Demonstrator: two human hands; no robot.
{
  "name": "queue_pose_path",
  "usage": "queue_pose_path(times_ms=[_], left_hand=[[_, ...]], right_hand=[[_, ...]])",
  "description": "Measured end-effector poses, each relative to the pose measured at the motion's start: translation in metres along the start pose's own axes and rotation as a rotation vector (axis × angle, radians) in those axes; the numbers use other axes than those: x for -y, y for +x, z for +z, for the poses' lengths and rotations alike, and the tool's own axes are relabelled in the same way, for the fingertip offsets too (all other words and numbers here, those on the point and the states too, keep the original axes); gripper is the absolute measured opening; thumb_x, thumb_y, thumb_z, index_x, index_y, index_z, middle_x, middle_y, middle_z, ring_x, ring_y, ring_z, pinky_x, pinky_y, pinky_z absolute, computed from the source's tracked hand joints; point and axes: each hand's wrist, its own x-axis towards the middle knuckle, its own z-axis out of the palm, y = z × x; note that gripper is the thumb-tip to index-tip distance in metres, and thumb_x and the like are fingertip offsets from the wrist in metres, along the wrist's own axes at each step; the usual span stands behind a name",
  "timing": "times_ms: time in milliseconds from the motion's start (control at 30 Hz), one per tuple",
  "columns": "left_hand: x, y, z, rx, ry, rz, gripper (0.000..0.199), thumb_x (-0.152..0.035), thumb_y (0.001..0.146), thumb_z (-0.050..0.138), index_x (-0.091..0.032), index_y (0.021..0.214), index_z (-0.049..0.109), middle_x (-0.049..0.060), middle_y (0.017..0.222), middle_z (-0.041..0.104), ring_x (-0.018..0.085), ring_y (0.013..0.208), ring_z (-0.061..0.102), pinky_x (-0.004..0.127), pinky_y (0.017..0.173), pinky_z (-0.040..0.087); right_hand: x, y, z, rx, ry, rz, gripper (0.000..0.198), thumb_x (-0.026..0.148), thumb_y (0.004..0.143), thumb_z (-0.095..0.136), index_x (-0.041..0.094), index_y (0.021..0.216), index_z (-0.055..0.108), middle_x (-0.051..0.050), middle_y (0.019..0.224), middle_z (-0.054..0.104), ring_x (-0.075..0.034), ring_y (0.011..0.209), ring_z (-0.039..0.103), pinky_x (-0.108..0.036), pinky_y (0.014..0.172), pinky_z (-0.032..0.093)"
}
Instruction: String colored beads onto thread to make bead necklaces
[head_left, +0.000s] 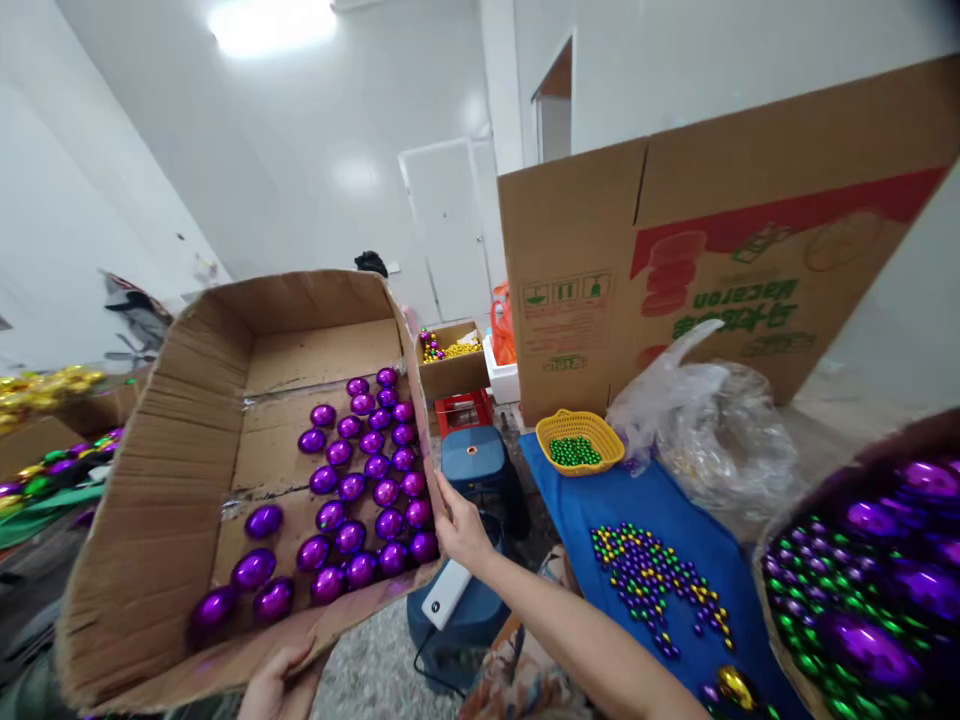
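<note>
A large shallow cardboard box is held up, tilted, with several shiny purple balls gathered along its right and near sides. My left hand grips the near edge from below, its thumb over the rim and its other fingers mostly hidden. On the right wall of the box, my right hand is closed around the edge, fingers partly out of sight behind it. Below that hand lies a white power bank with a dark cable.
At right, a blue cloth bears loose small beads, a yellow basket of green beads and clear plastic bags. A container of purple balls and beads stands far right. Blue stools and a big carton stand ahead.
</note>
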Motion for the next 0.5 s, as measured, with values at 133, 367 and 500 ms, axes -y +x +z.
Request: queue_pose_path(times_ms=[133, 367, 500], left_hand=[[0.006, 0.005, 0.009, -0.017, 0.016, -0.03, 0.035, 0.0, 0.069, 0.051, -0.009, 0.099, 0.065, 0.007, 0.072, 0.073, 0.024, 0.071, 0.071, 0.041, 0.079, 0.059], [0.017, 0.027, 0.027, 0.08, 0.078, -0.036, 0.038, -0.007, 0.075, 0.05, -0.008, 0.111, 0.062, 0.012, 0.088, 0.073, 0.026, 0.089, 0.069, 0.045, 0.091, 0.055], [0.023, 0.039, 0.039, 0.121, 0.009, 0.017, 0.029, -0.013, 0.081, 0.05, -0.01, 0.106, 0.063, 0.011, 0.093, 0.072, 0.024, 0.089, 0.068, 0.045, 0.092, 0.054]], right_hand=[[0.006, -0.001, -0.011, 0.008, -0.062, -0.028, 0.068, 0.011, 0.081, 0.042, 0.017, 0.148, 0.034, -0.009, 0.134, 0.057, -0.021, 0.122, 0.056, -0.036, 0.104, 0.045], [0.0, 0.011, -0.021, 0.02, -0.14, -0.079, 0.073, 0.007, 0.078, 0.04, 0.02, 0.149, 0.03, -0.007, 0.135, 0.056, -0.018, 0.122, 0.055, -0.034, 0.104, 0.045], [0.0, 0.016, -0.017, 0.034, -0.149, -0.122, 0.072, 0.007, 0.078, 0.039, 0.018, 0.149, 0.03, -0.007, 0.142, 0.05, -0.017, 0.129, 0.048, -0.033, 0.11, 0.039]])
